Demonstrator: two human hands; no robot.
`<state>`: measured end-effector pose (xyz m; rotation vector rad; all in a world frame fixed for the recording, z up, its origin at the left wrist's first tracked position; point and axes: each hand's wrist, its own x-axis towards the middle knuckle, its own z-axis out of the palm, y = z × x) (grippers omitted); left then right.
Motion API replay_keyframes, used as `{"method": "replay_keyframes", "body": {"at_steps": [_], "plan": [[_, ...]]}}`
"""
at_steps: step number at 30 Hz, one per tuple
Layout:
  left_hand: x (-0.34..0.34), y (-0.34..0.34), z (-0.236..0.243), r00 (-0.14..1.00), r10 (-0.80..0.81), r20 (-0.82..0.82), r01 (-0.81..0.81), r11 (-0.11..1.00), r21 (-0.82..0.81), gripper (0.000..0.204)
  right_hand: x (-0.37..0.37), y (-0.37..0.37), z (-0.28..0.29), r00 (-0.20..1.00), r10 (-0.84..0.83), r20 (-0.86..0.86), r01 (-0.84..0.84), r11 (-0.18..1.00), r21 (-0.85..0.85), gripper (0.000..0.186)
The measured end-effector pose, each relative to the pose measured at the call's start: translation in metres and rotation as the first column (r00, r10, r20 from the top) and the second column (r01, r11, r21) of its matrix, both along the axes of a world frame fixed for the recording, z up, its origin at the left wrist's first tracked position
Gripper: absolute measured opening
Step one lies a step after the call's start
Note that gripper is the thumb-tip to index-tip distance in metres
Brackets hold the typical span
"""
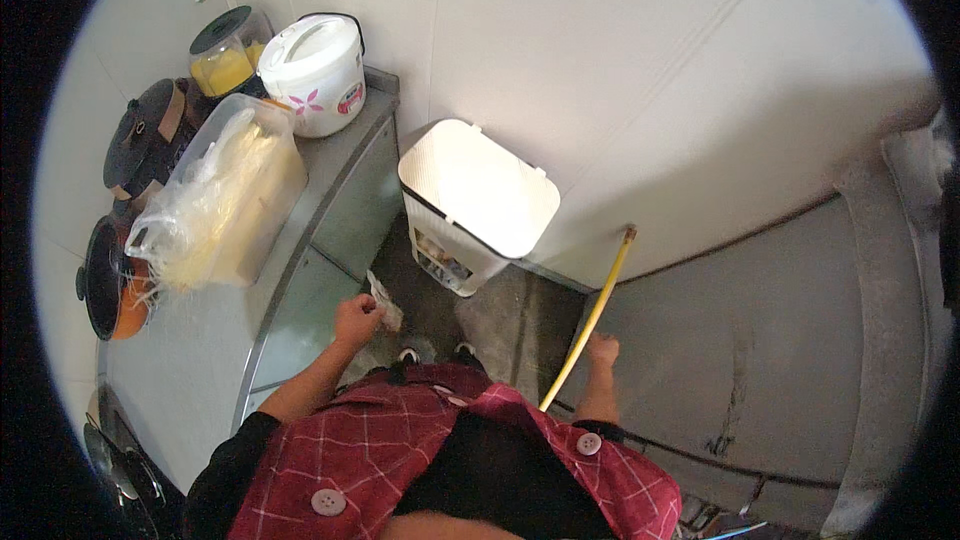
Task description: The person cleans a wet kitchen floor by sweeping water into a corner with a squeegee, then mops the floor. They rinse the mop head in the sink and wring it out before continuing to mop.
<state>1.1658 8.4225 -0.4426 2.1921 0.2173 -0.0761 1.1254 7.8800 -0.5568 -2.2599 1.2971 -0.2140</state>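
Left hand: hand [357,323] at the cabinet side of the counter [185,370], thumb and fingers pinching a crumpled pale wrapper [388,310].
Wrapper: hangs from the fingertips over the floor [490,330], near the bin and apart from it.
Right hand: hand [603,348] just beside the yellow tube [594,312], fingers curled; cannot tell whether it grips anything.
Yellow tube: slants from near the wall down toward the person's body, upper end by the wall's foot.
Bin: white plastic bin [485,190] standing on the floor against the wall, ahead of both hands; some contents visible through the gap in its front.
Counter, far end: white rice cooker [312,85] with pink flower print; behind it, a clear jar [222,68] with dark lid and yellow contents.
Counter, middle: clear box [272,210] with bagged noodles [235,165]; dark lidded pot [140,155] and orange pot [133,310] along the wall side.
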Motion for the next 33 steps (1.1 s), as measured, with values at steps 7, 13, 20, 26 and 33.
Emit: {"method": "replay_keyframes", "body": {"at_steps": [7,13,20,26,33], "plan": [[0.043,-0.03,-0.016,0.994,0.106,0.027,-0.103,0.99,-0.099,0.021,0.148,0.121,0.003,0.83,0.308,0.465,-0.535,0.676,0.507,0.03],[0.068,-0.059,0.001,0.981,0.191,0.024,-0.192,0.981,0.003,0.022,0.209,0.158,0.124,0.756,0.592,0.279,-0.653,0.706,0.273,0.028],[0.082,-0.091,0.04,0.945,0.323,-0.04,-0.326,0.936,-0.132,0.023,0.214,0.148,0.171,0.955,0.094,0.282,-0.296,0.215,0.931,0.016],[0.108,-0.097,0.064,0.925,0.376,-0.06,-0.368,0.842,-0.394,0.02,0.255,0.133,0.239,0.963,-0.144,0.226,-0.23,-0.009,0.973,0.021],[0.179,-0.139,0.104,0.948,0.309,-0.075,-0.294,0.762,-0.577,0.011,0.281,0.101,0.236,0.964,-0.089,0.249,-0.26,-0.142,0.955,0.022]]}}
